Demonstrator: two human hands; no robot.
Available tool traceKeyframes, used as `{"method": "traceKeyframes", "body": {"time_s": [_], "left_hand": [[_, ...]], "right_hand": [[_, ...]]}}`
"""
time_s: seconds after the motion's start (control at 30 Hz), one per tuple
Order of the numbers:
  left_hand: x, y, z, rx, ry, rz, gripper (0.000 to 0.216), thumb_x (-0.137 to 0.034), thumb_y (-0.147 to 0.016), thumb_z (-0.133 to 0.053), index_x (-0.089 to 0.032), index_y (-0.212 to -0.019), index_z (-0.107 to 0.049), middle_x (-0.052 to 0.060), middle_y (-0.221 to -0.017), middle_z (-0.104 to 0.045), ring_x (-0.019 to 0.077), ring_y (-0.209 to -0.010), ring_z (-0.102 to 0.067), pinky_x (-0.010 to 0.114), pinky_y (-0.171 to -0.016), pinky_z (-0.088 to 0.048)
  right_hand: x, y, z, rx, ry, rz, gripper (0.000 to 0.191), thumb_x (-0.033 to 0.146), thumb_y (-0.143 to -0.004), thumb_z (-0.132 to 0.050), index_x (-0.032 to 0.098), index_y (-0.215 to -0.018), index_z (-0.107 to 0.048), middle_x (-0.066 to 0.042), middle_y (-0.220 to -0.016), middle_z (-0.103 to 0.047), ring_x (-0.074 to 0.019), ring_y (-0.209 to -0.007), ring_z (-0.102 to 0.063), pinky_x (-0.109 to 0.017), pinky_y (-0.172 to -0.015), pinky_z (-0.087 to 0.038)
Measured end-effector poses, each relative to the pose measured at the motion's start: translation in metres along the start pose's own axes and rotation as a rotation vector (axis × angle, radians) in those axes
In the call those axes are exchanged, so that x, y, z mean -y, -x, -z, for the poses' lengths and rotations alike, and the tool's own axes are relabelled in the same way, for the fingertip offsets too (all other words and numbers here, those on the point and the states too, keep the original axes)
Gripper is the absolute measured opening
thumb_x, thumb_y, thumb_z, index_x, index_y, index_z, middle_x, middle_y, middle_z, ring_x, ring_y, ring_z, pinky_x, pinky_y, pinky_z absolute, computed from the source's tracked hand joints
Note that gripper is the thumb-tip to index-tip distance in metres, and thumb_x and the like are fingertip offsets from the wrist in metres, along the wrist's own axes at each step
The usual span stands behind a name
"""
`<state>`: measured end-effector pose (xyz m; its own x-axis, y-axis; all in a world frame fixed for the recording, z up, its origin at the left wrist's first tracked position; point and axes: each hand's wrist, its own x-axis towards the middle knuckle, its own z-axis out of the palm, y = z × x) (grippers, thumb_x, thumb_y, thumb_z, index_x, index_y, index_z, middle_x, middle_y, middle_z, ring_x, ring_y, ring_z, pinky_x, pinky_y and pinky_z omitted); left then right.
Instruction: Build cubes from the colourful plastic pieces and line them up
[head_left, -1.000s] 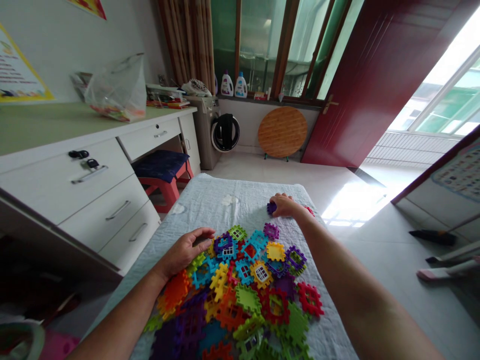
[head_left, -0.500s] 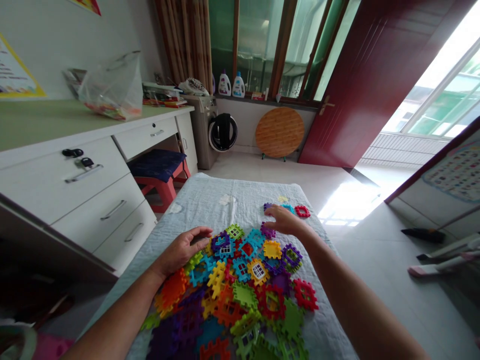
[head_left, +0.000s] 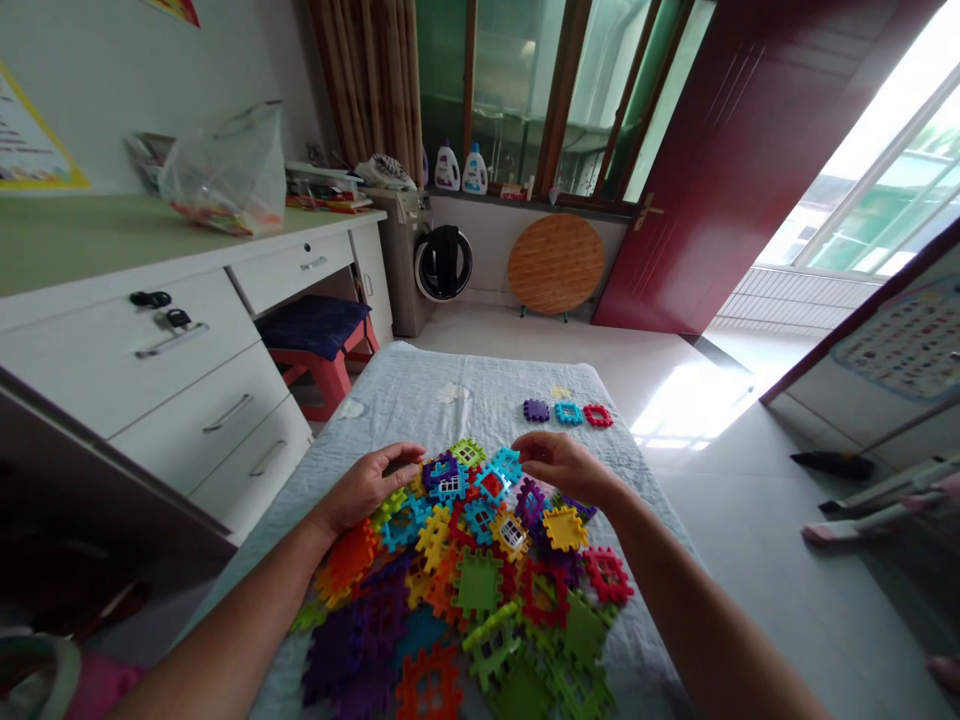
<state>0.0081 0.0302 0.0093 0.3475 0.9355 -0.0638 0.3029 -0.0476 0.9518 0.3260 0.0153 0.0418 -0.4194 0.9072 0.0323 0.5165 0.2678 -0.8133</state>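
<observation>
A heap of colourful interlocking plastic tiles (head_left: 480, 580) lies on a pale blue quilted table cover (head_left: 420, 400). My left hand (head_left: 366, 488) rests on the heap's left edge with its fingers curved and apart, holding nothing. My right hand (head_left: 559, 465) hovers over the heap's far right side, fingers loosely bent, their tips by a blue tile (head_left: 508, 464) and a purple tile (head_left: 530, 497). Beyond it, three tiles lie apart in a row: purple (head_left: 535, 410), blue (head_left: 568, 412) and red (head_left: 598, 415).
A white desk with drawers (head_left: 187, 340) stands on the left, a red stool with a blue cushion (head_left: 319, 340) under it. A plastic bag (head_left: 221, 175) sits on the desk. Tiled floor (head_left: 750, 480) lies to the right, a dark red door (head_left: 720, 170) beyond.
My right hand left a purple tile in the far row and drew back to the heap. My left hand stayed on the heap's left edge.
</observation>
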Motion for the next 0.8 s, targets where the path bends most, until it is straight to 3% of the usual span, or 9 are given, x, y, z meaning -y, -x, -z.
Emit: {"method": "traceKeyframes", "body": {"time_s": [0.13,0.23,0.33,0.47,0.57,0.7,0.8], "left_hand": [[-0.002,0.001,-0.001,-0.003,0.001,0.015,0.052,-0.056,-0.072,-0.062,-0.019,-0.109,-0.062,0.009,-0.112,-0.067,0.0278,-0.107,-0.060,0.040,-0.094,-0.047],[-0.003,0.001,-0.002,-0.003,-0.008,0.015,0.053,-0.057,-0.072,-0.061,-0.018,-0.108,-0.062,0.009,-0.111,-0.068,0.0279,-0.106,-0.060,0.039,-0.094,-0.047],[-0.003,0.001,-0.002,-0.015,-0.023,0.015,0.054,-0.058,-0.071,-0.062,-0.019,-0.108,-0.063,0.009,-0.110,-0.068,0.0275,-0.106,-0.061,0.037,-0.093,-0.048],[-0.003,0.001,-0.002,-0.027,-0.026,0.019,0.057,-0.059,-0.069,-0.063,-0.018,-0.108,-0.063,0.010,-0.110,-0.068,0.0277,-0.107,-0.060,0.037,-0.093,-0.048],[-0.003,0.000,-0.003,-0.033,-0.020,0.017,0.057,-0.058,-0.067,-0.065,-0.018,-0.107,-0.064,0.010,-0.110,-0.068,0.0277,-0.106,-0.061,0.038,-0.093,-0.048],[-0.002,0.000,-0.003,-0.030,-0.029,0.012,0.055,-0.058,-0.068,-0.064,-0.019,-0.107,-0.064,0.009,-0.109,-0.069,0.0275,-0.105,-0.061,0.039,-0.095,-0.046],[-0.001,0.000,-0.003,-0.025,-0.034,0.009,0.054,-0.058,-0.069,-0.064,-0.019,-0.107,-0.064,0.009,-0.110,-0.069,0.0274,-0.105,-0.061,0.037,-0.094,-0.047]], "right_hand": [[-0.004,0.012,0.013,-0.180,0.135,-0.052,0.027,0.023,-0.079,-0.052,0.017,-0.104,-0.059,-0.003,-0.084,-0.062,-0.0120,-0.070,-0.056,-0.025,-0.066,-0.044],[-0.011,0.024,0.030,-0.202,0.373,-0.139,0.024,0.017,-0.076,-0.052,0.017,-0.098,-0.061,-0.004,-0.083,-0.062,-0.0134,-0.071,-0.055,-0.027,-0.067,-0.043],[-0.020,0.036,0.043,-0.117,0.530,-0.236,0.022,0.022,-0.073,-0.057,0.016,-0.094,-0.061,-0.006,-0.087,-0.060,-0.0161,-0.076,-0.055,-0.028,-0.069,-0.043],[-0.025,0.046,0.046,0.099,0.521,-0.317,0.043,0.034,-0.064,-0.068,0.017,-0.103,-0.058,-0.007,-0.097,-0.057,-0.0184,-0.082,-0.054,-0.028,-0.071,-0.043],[-0.025,0.046,0.040,0.151,0.551,-0.298,0.043,0.027,-0.061,-0.067,0.016,-0.101,-0.057,-0.007,-0.097,-0.056,-0.0184,-0.082,-0.053,-0.028,-0.072,-0.041],[-0.027,0.038,0.031,0.066,0.570,-0.188,0.029,0.016,-0.063,-0.058,0.017,-0.092,-0.057,-0.003,-0.084,-0.058,-0.0149,-0.074,-0.051,-0.024,-0.067,-0.038],[-0.026,0.031,0.024,-0.136,0.596,-0.150,0.017,0.013,-0.071,-0.050,0.017,-0.087,-0.056,-0.002,-0.079,-0.057,-0.0139,-0.072,-0.051,-0.024,-0.067,-0.036]]}}
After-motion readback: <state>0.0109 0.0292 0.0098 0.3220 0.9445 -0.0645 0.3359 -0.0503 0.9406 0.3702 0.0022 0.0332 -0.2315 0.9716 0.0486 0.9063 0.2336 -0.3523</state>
